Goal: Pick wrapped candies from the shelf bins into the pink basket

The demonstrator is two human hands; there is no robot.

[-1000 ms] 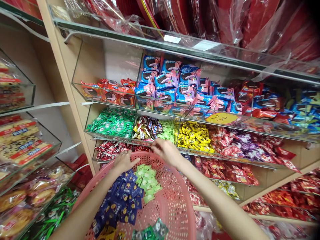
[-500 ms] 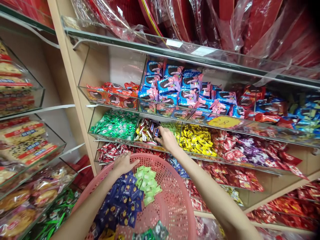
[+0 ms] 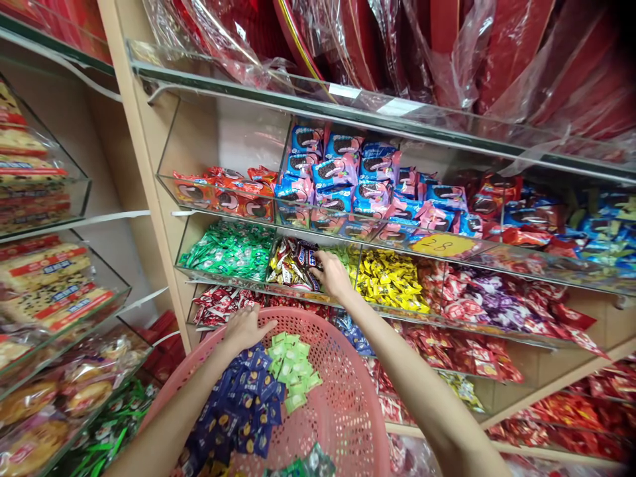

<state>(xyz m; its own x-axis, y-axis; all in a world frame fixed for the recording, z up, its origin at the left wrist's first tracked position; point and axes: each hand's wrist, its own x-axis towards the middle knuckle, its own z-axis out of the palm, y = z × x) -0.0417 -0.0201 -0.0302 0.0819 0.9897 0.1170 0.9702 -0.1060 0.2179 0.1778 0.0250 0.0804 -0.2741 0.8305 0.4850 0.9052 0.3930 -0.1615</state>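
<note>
The left hand point(image 3: 246, 328) is resting over the far-left rim of the pink basket point(image 3: 360, 371), thumb lying apart from the fingers; how firmly it is gripping, I cannot tell. Beyond the basket's far rim, the right hand point(image 3: 332, 273) is touching dark-wrapped bars point(image 3: 303, 260) in a glass-fronted compartment point(image 3: 288, 289), fingers curling; whether they are clamping on one is unclear. Inside the basket, navy packets point(image 3: 248, 401) are lying toward the left, light-green packets point(image 3: 294, 364) beside them. The step in hand seems to be picking among the bars; the next move is calling for a secure pinch.
</note>
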